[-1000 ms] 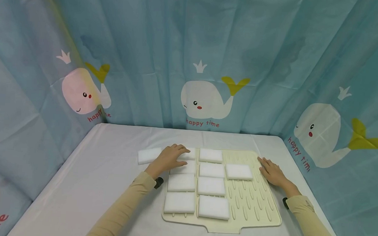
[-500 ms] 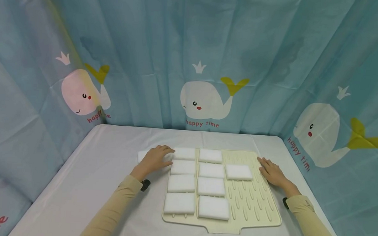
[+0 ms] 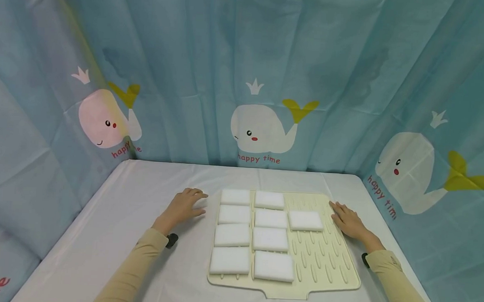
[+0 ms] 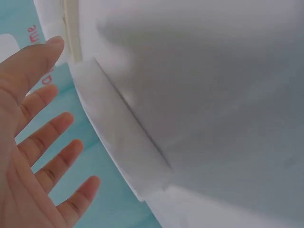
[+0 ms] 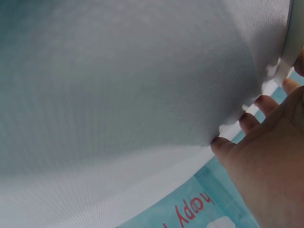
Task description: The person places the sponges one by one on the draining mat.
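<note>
My left hand [image 3: 183, 207] is over the table left of the cream draining tray [image 3: 316, 260], fingers spread and holding nothing. In the left wrist view, a loose white sponge block [image 4: 118, 133] lies on the cloth beyond the fingertips; the hand hides it in the head view. On the tray, white sponge blocks [image 3: 232, 235] fill two columns at the left, and a single sponge [image 3: 306, 220] starts a third. My right hand [image 3: 349, 222] rests at the tray's upper right edge, its fingers relaxed on the rim and cloth.
A white cloth [image 3: 110, 235] covers the table. Blue curtains [image 3: 180, 75] printed with whales stand behind it and along both sides. The ridged right part of the tray shows bare, and a tab [image 3: 286, 294] juts from its front edge.
My left hand has drawn back leftward from above the upper left sponges, uncovering them and passing over the loose sponge. The right hand has stayed at the tray's edge.
</note>
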A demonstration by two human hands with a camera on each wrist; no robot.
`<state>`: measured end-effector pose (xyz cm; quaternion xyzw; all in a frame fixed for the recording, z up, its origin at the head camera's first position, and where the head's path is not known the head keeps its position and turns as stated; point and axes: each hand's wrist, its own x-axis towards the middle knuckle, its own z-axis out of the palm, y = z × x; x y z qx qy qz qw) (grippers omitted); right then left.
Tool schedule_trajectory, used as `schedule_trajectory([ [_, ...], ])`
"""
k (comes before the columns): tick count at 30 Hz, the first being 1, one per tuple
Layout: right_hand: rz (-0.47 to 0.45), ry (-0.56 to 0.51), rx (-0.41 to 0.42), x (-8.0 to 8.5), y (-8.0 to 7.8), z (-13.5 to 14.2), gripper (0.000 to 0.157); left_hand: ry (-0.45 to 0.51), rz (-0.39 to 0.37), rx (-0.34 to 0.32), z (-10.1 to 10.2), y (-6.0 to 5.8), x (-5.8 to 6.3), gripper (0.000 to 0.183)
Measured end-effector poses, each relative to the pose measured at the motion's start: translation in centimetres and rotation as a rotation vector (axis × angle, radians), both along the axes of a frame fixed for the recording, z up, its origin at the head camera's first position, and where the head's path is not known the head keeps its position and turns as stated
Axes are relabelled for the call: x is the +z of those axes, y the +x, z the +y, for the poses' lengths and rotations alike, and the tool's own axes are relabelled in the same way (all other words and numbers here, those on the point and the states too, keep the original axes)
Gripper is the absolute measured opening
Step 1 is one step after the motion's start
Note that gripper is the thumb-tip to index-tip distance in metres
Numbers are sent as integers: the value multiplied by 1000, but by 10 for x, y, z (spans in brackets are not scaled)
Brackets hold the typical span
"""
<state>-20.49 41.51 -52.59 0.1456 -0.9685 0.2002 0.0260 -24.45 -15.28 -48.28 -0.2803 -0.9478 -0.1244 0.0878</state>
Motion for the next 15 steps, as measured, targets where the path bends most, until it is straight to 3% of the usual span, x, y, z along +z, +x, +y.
schedule_trajectory([
  [10, 10, -9, 7, 1, 0, -1, 46, -47, -77, 64, -27, -6, -9, 54],
  [15, 8, -4, 1, 1, 0, -1, 47, -43, -103, 74, -37, -4, -10, 53],
])
